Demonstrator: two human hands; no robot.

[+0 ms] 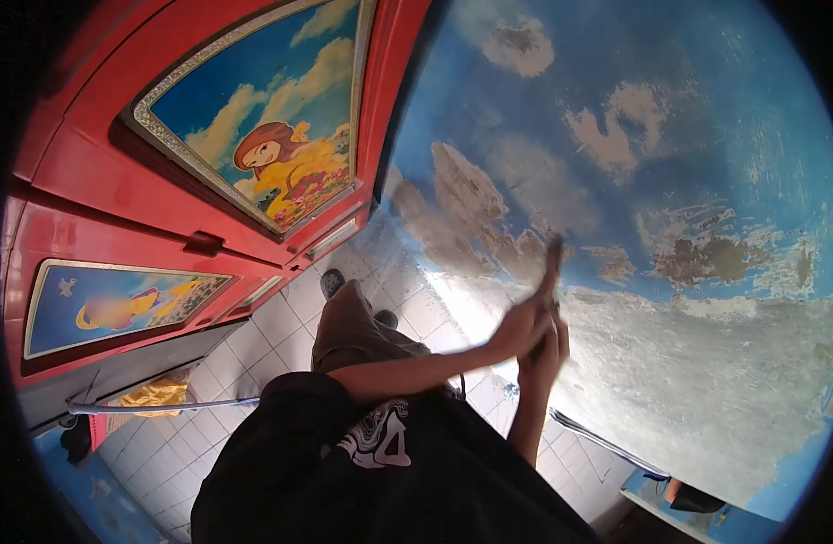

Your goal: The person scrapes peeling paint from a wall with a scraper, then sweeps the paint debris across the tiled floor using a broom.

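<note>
My left hand (522, 328) reaches across from the left, closed around the lower end of a thin, brownish tool (553, 261). The tool points up toward the patchy wall and is blurred, so its tip is unclear. Just below and touching it, my right hand (545, 355) is closed, with something dark between the two hands that I cannot make out. Behind the hands, the blue wall (561, 118) has peeled patches, and its lower part (670, 372) is bare grey.
A red cabinet (189, 218) with cartoon picture panels stands at the left. White floor tiles (271, 331) lie below, around my feet. A light-coloured pole (162, 405) and yellow cloth (158, 395) are at lower left. Dark items (695, 498) sit at lower right.
</note>
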